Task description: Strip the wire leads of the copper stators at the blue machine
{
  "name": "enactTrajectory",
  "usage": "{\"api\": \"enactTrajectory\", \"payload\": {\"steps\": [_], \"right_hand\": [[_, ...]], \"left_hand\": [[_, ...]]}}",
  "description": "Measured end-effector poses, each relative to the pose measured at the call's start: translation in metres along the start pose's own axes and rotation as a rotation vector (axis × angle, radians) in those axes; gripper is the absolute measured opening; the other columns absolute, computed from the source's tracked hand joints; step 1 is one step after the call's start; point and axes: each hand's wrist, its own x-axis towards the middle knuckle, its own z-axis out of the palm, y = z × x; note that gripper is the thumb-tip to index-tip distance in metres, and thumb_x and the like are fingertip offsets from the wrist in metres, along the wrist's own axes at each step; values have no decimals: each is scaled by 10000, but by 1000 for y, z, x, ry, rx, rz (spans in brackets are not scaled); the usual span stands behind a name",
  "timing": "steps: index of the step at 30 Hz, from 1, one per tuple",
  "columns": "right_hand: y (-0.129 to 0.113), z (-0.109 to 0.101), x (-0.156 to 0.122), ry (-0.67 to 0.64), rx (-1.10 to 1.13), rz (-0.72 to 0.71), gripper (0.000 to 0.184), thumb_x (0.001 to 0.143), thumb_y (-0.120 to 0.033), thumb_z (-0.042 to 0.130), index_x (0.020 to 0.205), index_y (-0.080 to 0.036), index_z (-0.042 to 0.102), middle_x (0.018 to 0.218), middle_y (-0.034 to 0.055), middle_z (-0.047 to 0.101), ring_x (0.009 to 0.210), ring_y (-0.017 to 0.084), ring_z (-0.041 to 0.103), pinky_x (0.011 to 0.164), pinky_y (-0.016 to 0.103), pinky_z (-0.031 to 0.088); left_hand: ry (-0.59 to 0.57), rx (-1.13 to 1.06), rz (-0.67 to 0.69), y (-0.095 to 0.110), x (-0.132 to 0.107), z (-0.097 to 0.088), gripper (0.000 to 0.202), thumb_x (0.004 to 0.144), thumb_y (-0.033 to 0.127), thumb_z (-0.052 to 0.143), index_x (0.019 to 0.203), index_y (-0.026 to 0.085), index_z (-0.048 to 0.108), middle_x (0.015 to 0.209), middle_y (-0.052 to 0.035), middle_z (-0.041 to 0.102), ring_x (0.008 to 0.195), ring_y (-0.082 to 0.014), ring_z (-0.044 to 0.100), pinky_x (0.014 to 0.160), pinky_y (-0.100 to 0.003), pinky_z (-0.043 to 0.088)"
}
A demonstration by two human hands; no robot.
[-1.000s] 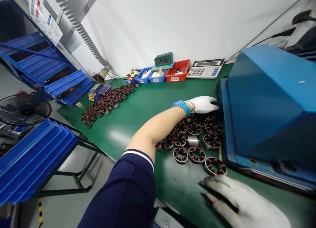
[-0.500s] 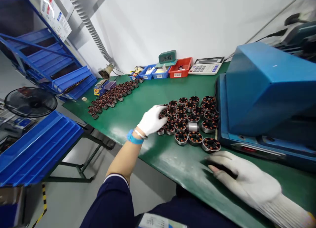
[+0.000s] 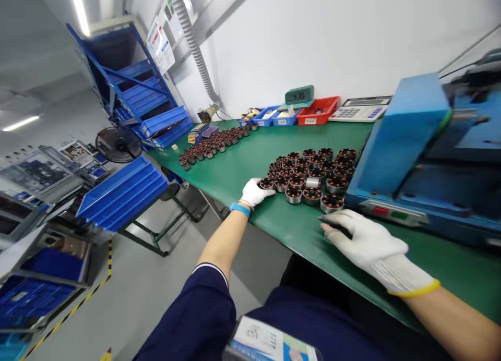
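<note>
My left hand (image 3: 256, 192), in a white glove, has its thumb and fingers curled around a motor stator (image 3: 266, 183) at the near left edge of a group on the table. This stator is a round metal ring with copper windings inside. More stators (image 3: 312, 195) stand close together beside it, and one lies on its side, showing its silver wall (image 3: 312, 182). My right hand (image 3: 366, 241), also gloved, hovers low over the table near the front stator (image 3: 332, 202). Its thumb and index finger are apart, with nothing visible between them.
A blue machine (image 3: 403, 142) borders the stators on the right. Behind are a calculator (image 3: 360, 110), a red bin (image 3: 319, 110), small blue bins (image 3: 285, 119) and a clock (image 3: 299, 94). More stators (image 3: 215, 144) form a long row at far left. A blue tray (image 3: 123, 194) stands beyond the green table (image 3: 230, 165).
The view has swung left, showing more of the room. My left hand has moved to the near left corner of the group, around a stator there. My right hand stays open near the front stator.
</note>
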Motion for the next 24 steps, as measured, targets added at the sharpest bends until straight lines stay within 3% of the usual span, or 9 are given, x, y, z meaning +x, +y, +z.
{"api": "enactTrajectory", "payload": {"steps": [2,5,8,10,15,19,21,24], "right_hand": [[-1,-3,-7,-39,25,51,402,887,-536,522,963,-272,816,1034,79,791,915,326,772,757,462,649],[-2,-11,-21,-33,106,80,393,862,-555,555,974,-272,805,1028,76,788,905,322,767,743,455,641],[-5,-26,-35,-6,195,12,370,830,-556,634,972,-245,775,986,92,769,878,306,756,741,424,638],[-9,-39,-41,3,201,-70,381,796,-569,703,962,-230,751,973,101,752,861,302,745,732,405,630],[-18,-67,-45,132,90,-118,313,909,-526,630,816,-230,674,850,104,709,754,285,691,660,399,555],[-23,-92,-42,173,251,-165,317,958,-376,522,673,-248,574,707,66,645,672,242,637,665,383,529],[-18,-110,-43,218,324,-89,315,980,-353,502,691,-250,578,696,44,647,666,227,651,656,360,546],[-3,-141,-51,428,437,194,265,998,-387,531,784,-259,622,725,38,694,673,241,691,623,357,579]], "left_hand": [[-11,-88,-28,15,-26,-5,297,687,293,904,868,139,726,902,-107,796,867,-259,752,882,-411,617],[-39,-216,-44,43,-76,-1,280,725,187,837,964,135,702,958,-86,796,899,-218,753,918,-380,608],[-61,-327,-56,76,-117,20,430,689,146,842,1075,161,654,1015,-58,775,937,-196,739,940,-358,593],[-74,-373,-76,97,-134,39,498,632,136,871,1053,184,610,987,-32,744,911,-188,717,917,-347,586],[-130,-439,-109,136,-147,77,540,580,49,832,969,224,502,961,3,682,857,-160,669,873,-318,565],[-192,-475,-83,153,-151,85,523,599,33,796,1000,223,519,936,11,660,858,-157,650,880,-317,546],[-205,-497,-75,159,-152,86,475,639,84,804,1005,220,533,895,19,643,826,-152,638,860,-320,550],[-166,-561,-110,169,-149,92,421,699,178,820,1011,218,539,869,23,634,799,-149,640,859,-338,574]]}}
